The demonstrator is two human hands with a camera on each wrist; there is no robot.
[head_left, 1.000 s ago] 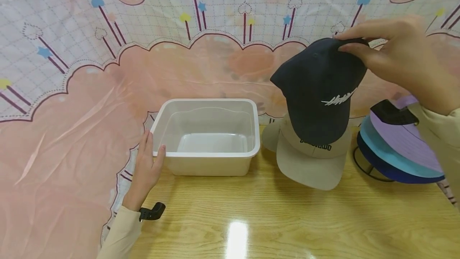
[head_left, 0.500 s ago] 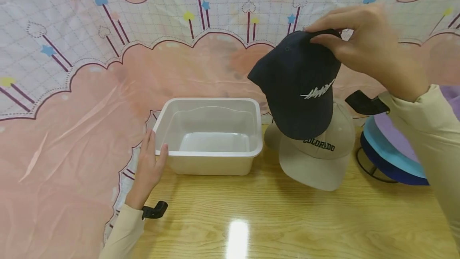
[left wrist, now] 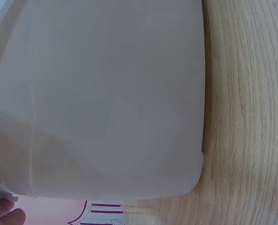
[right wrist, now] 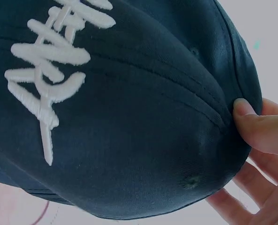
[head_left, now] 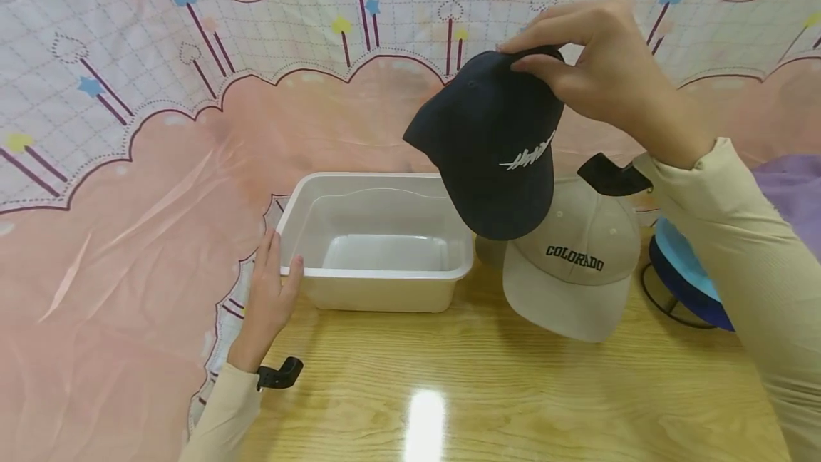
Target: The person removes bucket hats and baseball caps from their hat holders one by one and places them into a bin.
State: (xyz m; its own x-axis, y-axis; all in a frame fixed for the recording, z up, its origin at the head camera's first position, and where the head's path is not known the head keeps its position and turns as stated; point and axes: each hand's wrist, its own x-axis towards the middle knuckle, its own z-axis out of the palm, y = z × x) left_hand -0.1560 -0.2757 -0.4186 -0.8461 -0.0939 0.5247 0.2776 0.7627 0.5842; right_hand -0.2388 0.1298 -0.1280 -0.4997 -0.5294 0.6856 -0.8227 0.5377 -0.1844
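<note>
My right hand (head_left: 603,55) pinches the top of a dark navy baseball cap (head_left: 494,141) between thumb and fingers. White stitched lettering (right wrist: 49,61) shows on its front in the right wrist view. The cap hangs brim down, in front of the right end of a white plastic tub (head_left: 378,294). At the tub's front left corner rests my left hand (head_left: 269,305), fingers straight along the rim. Only some fingertips (left wrist: 12,216) show in the left wrist view, beside the tub wall. A beige "COLORADO" cap (head_left: 577,234) lies right of the tub, its upper left partly covered by the navy cap.
Blue and purple hats (head_left: 683,255) sit on a black wire stand (head_left: 663,301) at the right, partly hidden by my right sleeve (head_left: 725,248). All stands on a wooden table (head_left: 487,391). Behind is a pink and white patterned cloth (head_left: 321,120).
My right hand has carried the navy cap leftward, from over the beige cap to the tub's right end, uncovering more of the beige cap. My left hand stays at the tub corner.
</note>
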